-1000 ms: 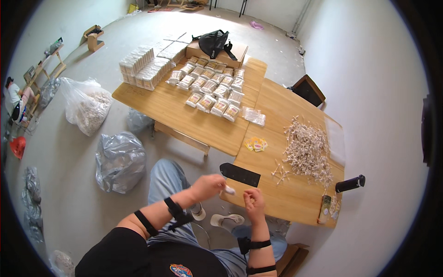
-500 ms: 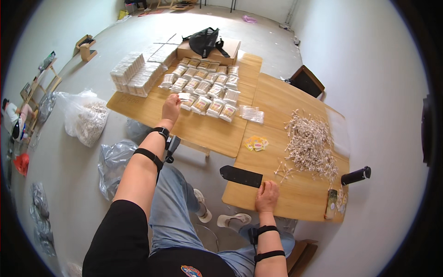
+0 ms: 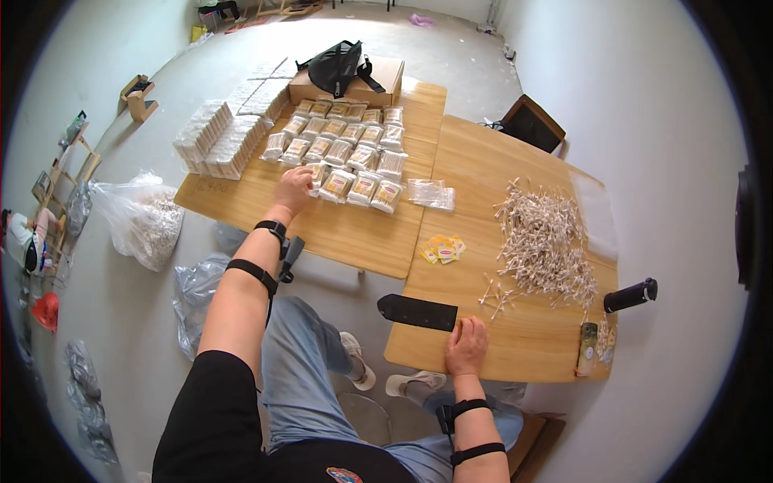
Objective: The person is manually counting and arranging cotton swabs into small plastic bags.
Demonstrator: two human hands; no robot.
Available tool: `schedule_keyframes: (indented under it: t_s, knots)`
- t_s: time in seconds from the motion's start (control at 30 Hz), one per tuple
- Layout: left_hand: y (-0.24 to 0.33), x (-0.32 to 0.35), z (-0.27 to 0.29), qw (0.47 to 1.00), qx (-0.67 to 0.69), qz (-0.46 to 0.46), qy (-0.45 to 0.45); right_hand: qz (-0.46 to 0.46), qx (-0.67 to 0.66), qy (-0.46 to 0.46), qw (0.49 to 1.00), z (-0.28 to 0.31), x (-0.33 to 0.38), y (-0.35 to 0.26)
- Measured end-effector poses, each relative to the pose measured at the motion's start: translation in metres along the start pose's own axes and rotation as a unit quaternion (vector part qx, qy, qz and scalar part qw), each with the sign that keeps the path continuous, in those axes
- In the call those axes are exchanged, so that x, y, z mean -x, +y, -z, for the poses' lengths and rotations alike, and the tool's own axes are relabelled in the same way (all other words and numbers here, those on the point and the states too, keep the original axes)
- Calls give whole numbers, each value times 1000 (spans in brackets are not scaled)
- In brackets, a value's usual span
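My left hand (image 3: 294,191) is at the front left corner of the rows of clear packets filled with cotton swabs (image 3: 336,185). Its closed fingertips grip the edge of the corner packet (image 3: 317,175), which the hand partly covers. My right hand (image 3: 466,348) rests on the front of the right table with its fingers curled. Its fingertips are beside the right end of a flat black strip (image 3: 419,312) that juts past the table edge. Whatever those fingers may hold is hidden. Yellow and orange printed cards (image 3: 442,249) and flat clear bags (image 3: 431,195) lie farther off.
Loose cotton swabs (image 3: 543,237) are heaped on the right table (image 3: 451,354). A black cylinder (image 3: 630,295) and a phone (image 3: 587,349) are near its right edge. Stacked white packs (image 3: 216,141) and a cardboard box (image 3: 390,80) under a black bag (image 3: 334,68) stand at the back left.
My left hand has come down slightly toward me and now touches the corner packet. My right hand stays beside the black strip. The whole view has shifted a little.
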State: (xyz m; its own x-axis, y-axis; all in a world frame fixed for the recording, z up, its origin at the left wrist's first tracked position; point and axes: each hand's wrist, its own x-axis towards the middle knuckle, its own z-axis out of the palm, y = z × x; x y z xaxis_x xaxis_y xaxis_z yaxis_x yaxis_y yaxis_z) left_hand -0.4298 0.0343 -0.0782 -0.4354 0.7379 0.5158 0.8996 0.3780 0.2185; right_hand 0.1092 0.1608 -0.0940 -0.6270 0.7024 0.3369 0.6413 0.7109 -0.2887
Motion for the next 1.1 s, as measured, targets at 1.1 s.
schedule_keyframes:
  t_s: [1.1]
  knots:
    - [247,-18,-119,986,89,60,-125,-7,-42,0,999,4,-5,-5]
